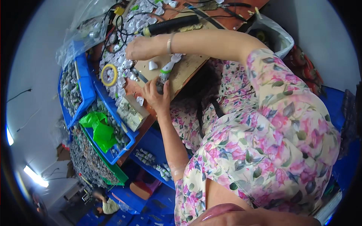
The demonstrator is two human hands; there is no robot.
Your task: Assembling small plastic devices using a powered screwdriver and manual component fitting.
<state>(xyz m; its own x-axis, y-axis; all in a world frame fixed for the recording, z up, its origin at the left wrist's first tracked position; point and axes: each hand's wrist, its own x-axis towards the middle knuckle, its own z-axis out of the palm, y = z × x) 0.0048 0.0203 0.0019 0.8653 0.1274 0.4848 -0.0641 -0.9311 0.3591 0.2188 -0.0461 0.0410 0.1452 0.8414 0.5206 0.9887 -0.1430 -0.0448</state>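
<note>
My left hand (pixel 157 97) is closed around the grey, dark end of a small handheld device (pixel 167 68) with a white and bright green body. The device lies over a brown board (pixel 190 69) at the table's edge. Beyond it, my right hand (pixel 145 48), with a bracelet at the wrist, reaches into a heap of white plastic parts (pixel 113 62). Its fingers are curled downward, and what they hold, if anything, is hidden. Between the hands a white block-shaped piece (pixel 152 65) rests on the board. A roll of yellow tape (pixel 109 74) lies on the heap.
Blue bins (pixel 130 140) of grey parts stand at the left, one with a green plastic bag (pixel 98 130). A black cylindrical tool (pixel 173 25) with a cable lies beyond my right hand. A small box (pixel 132 113) sits near my left wrist. Another person (pixel 109 205) is far off.
</note>
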